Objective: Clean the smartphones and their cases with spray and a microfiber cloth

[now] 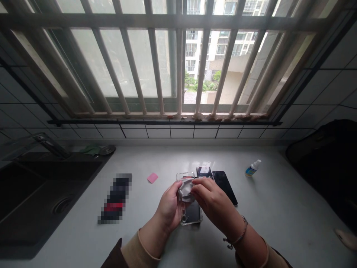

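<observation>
My left hand (pixel 169 206) is closed around the left edge of a clear phone case (pixel 192 216) with round camera openings near its lower left corner. Over the middle of the case lies a crumpled light grey cloth (pixel 185 190) with a zigzag edge. My right hand (pixel 208 191) pinches this cloth from the right, its fingertips bunched near my left thumb. The cloth and fingers hide the centre of the case. Just behind my right hand, a phone (pixel 205 172) lies partly covered. Beside it rests a larger dark phone or tablet (pixel 225 188).
A small spray bottle (pixel 252 168) stands at the right on the pale countertop (pixel 279 216). To the left are a pink square of paper (pixel 152 178) and a pixelated dark item (pixel 115 199). A dark sink (pixel 33 201) borders the left; a black bag (pixel 331 163) sits far right.
</observation>
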Demonstrator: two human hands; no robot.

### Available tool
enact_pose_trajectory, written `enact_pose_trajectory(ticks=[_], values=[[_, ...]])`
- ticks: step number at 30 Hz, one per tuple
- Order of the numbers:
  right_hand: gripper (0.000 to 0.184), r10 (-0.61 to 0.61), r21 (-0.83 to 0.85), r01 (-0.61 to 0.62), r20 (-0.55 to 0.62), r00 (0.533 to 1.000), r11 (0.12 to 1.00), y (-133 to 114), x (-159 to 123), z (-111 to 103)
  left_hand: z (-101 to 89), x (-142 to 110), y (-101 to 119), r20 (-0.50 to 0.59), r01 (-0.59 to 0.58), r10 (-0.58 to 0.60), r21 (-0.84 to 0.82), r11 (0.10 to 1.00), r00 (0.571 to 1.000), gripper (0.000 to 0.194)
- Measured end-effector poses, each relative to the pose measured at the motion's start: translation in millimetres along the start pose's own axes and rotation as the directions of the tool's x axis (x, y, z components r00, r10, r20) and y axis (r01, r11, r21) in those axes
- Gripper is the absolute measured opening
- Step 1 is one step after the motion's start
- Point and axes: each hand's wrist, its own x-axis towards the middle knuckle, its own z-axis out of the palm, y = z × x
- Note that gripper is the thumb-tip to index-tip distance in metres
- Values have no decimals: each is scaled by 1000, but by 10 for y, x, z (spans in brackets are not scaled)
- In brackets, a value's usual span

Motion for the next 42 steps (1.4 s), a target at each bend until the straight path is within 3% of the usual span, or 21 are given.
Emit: enact_pose_trajectory(ticks=[7, 13, 16, 21, 25, 29, 35, 42], values=[[12, -10, -80, 16, 84, 996, 997, -3, -17, -105, -6, 38, 5, -45, -43, 43, 2, 999, 998, 37], [21, -44, -102, 53, 90, 995, 993, -52, -24, -4, -23, 2, -30, 9, -40, 40, 15, 999, 999, 37], [7, -71, -125, 83, 97, 993, 989, -54, -8, 48, -12, -7, -35, 35, 2, -2, 6, 1000, 999, 38], [13, -80, -144, 96, 107, 991, 985, -14, -2, 16, 6, -12, 0, 41, 92, -91, -12, 996, 995, 41], [9, -61, -109, 73, 110, 992, 991, -20, -15, -44, 1, -31, 18, 94, 150, -146, -43, 988, 985, 47], [25, -82, -65, 88, 93, 992, 994, -63, -13, -5, 5, -68, 15, 187, 169, -150, -90, 982, 971, 56], [6, -109, -65, 114, 75, 991, 991, -78, -20, 164, -26, -70, 1, 226, 222, -198, -86, 971, 954, 61], [9, -23, 63, 17, 96, 995, 998, 10, -46, 210, -26, -70, -19, 228, 258, -242, -44, 965, 943, 62]])
